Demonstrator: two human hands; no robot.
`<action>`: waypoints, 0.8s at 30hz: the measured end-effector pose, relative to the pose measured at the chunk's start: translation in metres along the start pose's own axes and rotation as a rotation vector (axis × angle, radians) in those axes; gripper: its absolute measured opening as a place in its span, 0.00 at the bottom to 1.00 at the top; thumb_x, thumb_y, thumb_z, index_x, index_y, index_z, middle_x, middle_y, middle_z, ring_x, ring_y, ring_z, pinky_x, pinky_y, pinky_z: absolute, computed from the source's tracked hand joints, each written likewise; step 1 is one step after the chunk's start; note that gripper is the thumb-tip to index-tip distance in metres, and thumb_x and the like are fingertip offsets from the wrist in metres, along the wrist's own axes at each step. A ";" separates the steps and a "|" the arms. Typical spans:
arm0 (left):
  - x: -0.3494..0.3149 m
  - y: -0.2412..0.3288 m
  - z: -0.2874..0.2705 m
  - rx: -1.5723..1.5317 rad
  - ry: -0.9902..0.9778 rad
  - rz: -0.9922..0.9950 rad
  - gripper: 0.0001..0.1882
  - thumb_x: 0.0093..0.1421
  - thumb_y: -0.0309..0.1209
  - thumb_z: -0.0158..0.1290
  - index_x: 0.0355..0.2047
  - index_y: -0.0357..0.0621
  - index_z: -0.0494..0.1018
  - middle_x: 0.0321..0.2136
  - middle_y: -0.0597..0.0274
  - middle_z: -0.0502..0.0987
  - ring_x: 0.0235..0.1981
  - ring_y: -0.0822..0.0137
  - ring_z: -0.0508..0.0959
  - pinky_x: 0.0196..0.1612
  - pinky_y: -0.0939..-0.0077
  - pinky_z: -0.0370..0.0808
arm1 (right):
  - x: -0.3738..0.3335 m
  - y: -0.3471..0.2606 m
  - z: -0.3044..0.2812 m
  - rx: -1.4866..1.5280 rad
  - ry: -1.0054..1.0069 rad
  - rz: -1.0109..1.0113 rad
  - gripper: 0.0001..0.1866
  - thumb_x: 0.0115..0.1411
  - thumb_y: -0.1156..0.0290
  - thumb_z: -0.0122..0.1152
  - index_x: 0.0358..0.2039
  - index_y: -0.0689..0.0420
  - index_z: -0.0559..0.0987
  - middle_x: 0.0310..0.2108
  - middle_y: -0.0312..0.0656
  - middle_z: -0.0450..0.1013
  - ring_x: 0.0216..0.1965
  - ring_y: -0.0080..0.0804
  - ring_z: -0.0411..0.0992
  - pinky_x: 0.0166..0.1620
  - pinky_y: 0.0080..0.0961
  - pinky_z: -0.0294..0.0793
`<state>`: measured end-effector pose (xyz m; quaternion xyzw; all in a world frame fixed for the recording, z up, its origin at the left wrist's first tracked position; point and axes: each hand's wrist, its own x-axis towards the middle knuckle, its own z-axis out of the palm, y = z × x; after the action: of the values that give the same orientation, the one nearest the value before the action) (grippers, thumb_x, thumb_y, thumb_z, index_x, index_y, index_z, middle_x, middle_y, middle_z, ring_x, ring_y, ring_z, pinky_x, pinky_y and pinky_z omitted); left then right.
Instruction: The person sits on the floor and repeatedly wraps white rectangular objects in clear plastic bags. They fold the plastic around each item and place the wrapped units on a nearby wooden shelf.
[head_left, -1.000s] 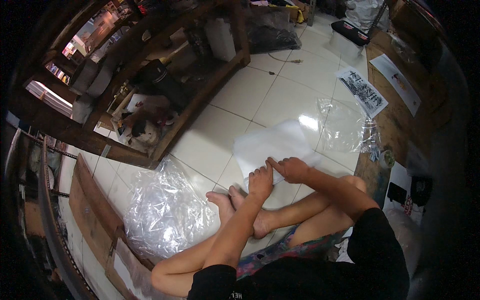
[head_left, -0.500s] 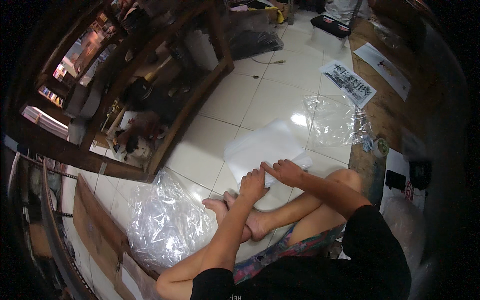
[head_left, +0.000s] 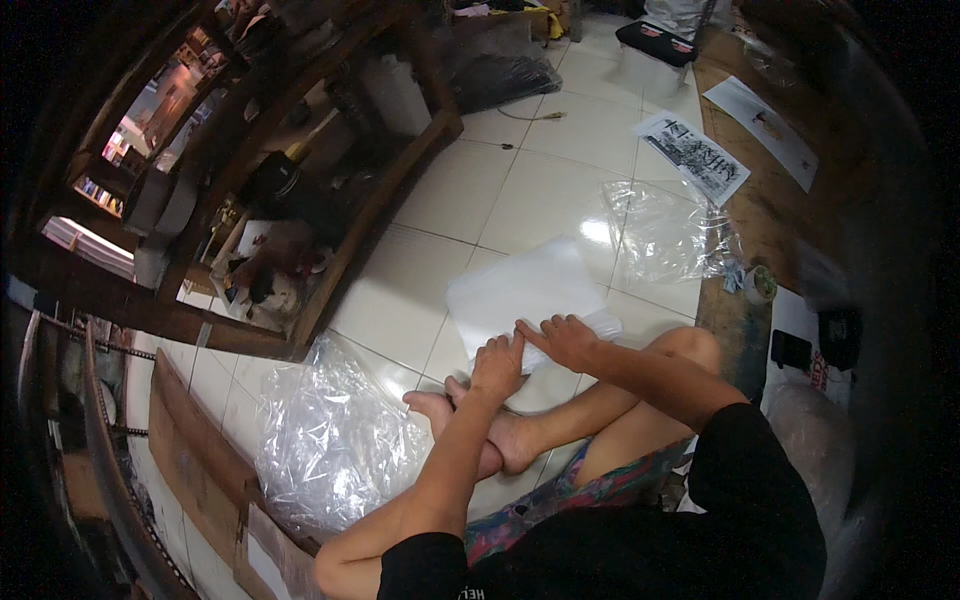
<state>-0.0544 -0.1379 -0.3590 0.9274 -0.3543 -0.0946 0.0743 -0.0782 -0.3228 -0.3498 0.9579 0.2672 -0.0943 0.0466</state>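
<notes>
A stack of thin white sheets (head_left: 530, 285) lies on the tiled floor in front of my crossed legs. Whether they are paper or plastic I cannot tell. My left hand (head_left: 497, 366) is closed on the near edge of the stack, its fingertips bent over the top sheet. Just to its right, my right hand (head_left: 564, 343) is closed on the same edge, with one finger reaching over to the left fingertips. What lies under the fingers is hidden.
Crumpled clear plastic (head_left: 335, 450) lies left of my feet, and a clear bag (head_left: 660, 235) beyond the stack on the right. A wooden shelf frame (head_left: 380, 215) stands at left. A wooden board (head_left: 745, 190) at right holds a printed sheet (head_left: 693, 157) and a tape roll (head_left: 762, 284).
Both hands keep their place on the near edge of the sheets, with only a very small shift. The whole view has moved slightly.
</notes>
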 end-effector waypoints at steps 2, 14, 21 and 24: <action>-0.002 0.002 0.005 0.020 0.021 -0.002 0.44 0.41 0.33 0.65 0.58 0.33 0.57 0.37 0.48 0.73 0.38 0.52 0.76 0.41 0.61 0.76 | -0.002 -0.003 0.005 -0.062 0.059 0.009 0.39 0.56 0.69 0.53 0.66 0.56 0.50 0.37 0.47 0.73 0.36 0.38 0.72 0.37 0.32 0.72; 0.001 -0.003 0.015 0.029 0.092 -0.135 0.41 0.43 0.33 0.63 0.56 0.35 0.58 0.33 0.50 0.75 0.35 0.54 0.78 0.37 0.62 0.77 | 0.026 0.027 -0.005 0.022 -0.055 -0.143 0.40 0.56 0.69 0.56 0.66 0.51 0.49 0.33 0.44 0.74 0.32 0.38 0.74 0.35 0.35 0.72; 0.007 -0.019 -0.004 -0.188 0.004 -0.138 0.38 0.43 0.35 0.64 0.53 0.36 0.61 0.34 0.45 0.78 0.36 0.48 0.79 0.40 0.57 0.77 | 0.011 0.024 -0.038 -0.083 0.030 -0.153 0.40 0.55 0.71 0.54 0.67 0.45 0.50 0.36 0.44 0.74 0.36 0.38 0.74 0.38 0.32 0.71; 0.003 -0.015 -0.002 -0.246 -0.025 -0.172 0.38 0.44 0.36 0.64 0.53 0.37 0.61 0.35 0.44 0.78 0.37 0.45 0.79 0.42 0.55 0.76 | 0.008 0.028 -0.023 -0.110 0.089 -0.130 0.37 0.55 0.70 0.54 0.66 0.46 0.54 0.35 0.42 0.73 0.36 0.36 0.74 0.38 0.31 0.71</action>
<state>-0.0418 -0.1290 -0.3611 0.9369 -0.2601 -0.1551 0.1746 -0.0533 -0.3391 -0.3275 0.9378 0.3352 -0.0395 0.0812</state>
